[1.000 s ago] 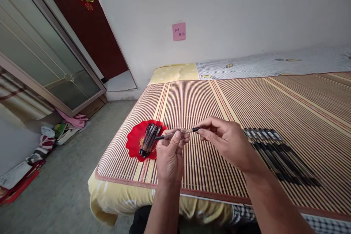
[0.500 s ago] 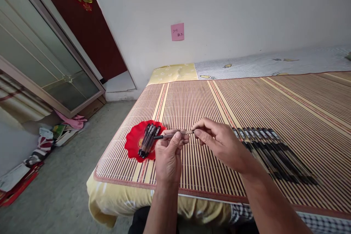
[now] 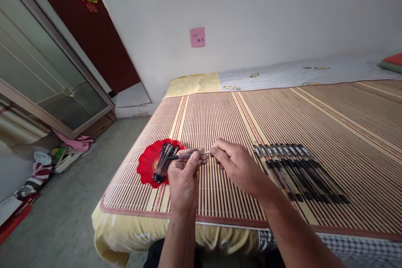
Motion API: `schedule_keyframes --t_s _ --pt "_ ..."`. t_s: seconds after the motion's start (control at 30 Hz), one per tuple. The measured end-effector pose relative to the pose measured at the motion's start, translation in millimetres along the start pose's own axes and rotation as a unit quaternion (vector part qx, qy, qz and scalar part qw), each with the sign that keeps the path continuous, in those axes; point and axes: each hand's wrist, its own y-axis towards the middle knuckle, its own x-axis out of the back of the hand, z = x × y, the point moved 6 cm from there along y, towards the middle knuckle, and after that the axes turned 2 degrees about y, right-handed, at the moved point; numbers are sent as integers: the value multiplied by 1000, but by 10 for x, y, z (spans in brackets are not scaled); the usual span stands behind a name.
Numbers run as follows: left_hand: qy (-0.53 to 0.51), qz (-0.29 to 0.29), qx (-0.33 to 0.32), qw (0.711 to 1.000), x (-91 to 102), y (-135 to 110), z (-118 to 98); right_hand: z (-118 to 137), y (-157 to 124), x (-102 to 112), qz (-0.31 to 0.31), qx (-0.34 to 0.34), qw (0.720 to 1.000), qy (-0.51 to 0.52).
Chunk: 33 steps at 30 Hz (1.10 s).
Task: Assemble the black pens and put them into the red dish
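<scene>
A slim pen (image 3: 204,152) with a clear barrel and a dark end lies almost level between my hands. My left hand (image 3: 185,176) grips its barrel between thumb and fingers, the dark end pointing left over the plate. With thumb and fingertips, my right hand (image 3: 235,165) pinches the pen's right end, hiding the tip. Left of my hands, a red scalloped plate (image 3: 143,165) holds several black-capped pens (image 3: 163,163). Beyond my right hand, a row of similar pens (image 3: 293,173) lies side by side on the mat, partly covered by my right forearm.
A striped bamboo mat (image 3: 216,121) covers the bed, whose yellow sheet (image 3: 132,226) hangs over the front edge. On the wall is a pink note (image 3: 197,37). Folded red and green cloth (image 3: 391,63) sits far right. Clothes and papers (image 3: 40,167) lie on the floor, left.
The view has turned slightly right, so everything appears shifted left. My right fingertips now cover the pen's dark right tip, which showed before. The left hand keeps its hold.
</scene>
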Motion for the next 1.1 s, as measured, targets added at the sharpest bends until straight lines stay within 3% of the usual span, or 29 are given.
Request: schedule_keyframes --t_s 0.13,0.33,0.5,0.53,0.6,0.63,0.7,0.73,0.83,1.1 --pt "42 -11 -44 998 118 60 -117 15 32 -163 -59 1 998 -2" --pt "115 -17 -93 989 208 76 -273 -25 45 -341 -53 -48 990 118" --pt "119 1 -96 988 197 89 -299 -147 17 -250 79 -98 971 203" --pt "115 6 -94 989 199 97 -294 -220 3 -134 89 -117 975 169" --pt "111 17 -81 990 200 114 -264 -423 -32 266 23 -167 986 18" --pt "113 25 -68 991 197 120 -236 -523 -62 481 -9 -193 978 -79" --pt "113 40 -31 992 180 125 -159 -726 -150 845 -41 -266 928 -257" --pt "111 49 -11 993 162 122 -115 -833 -196 946 -24 -303 903 -304" --pt "97 86 54 990 62 87 21 -1097 -279 1023 34 -367 859 -355" --pt "106 158 141 971 -98 -24 228 -1420 -237 842 72 -410 818 -397"
